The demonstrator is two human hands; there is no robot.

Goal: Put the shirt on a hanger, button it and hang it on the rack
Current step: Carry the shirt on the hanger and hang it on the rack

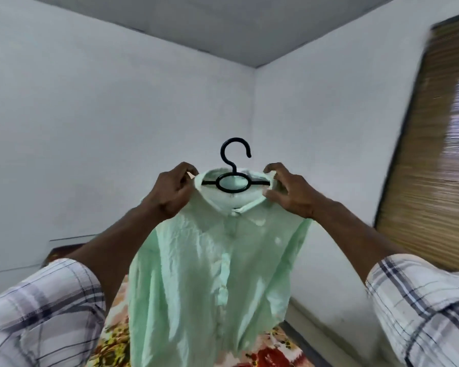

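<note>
A pale green shirt (pixel 212 274) hangs on a black plastic hanger (pixel 233 165), held up in the air in front of me. Its front placket is closed with buttons down the middle. The hanger's hook sticks up above the collar. My left hand (pixel 171 190) pinches the left side of the collar and shoulder. My right hand (pixel 289 190) pinches the right side of the collar. Both arms wear rolled-up plaid sleeves. No rack is in view.
A bed with a floral cover (pixel 112 337) lies below the shirt. White walls meet in a corner behind it. A window with a bamboo blind (pixel 429 165) is on the right wall. A dark headboard (pixel 61 251) shows at lower left.
</note>
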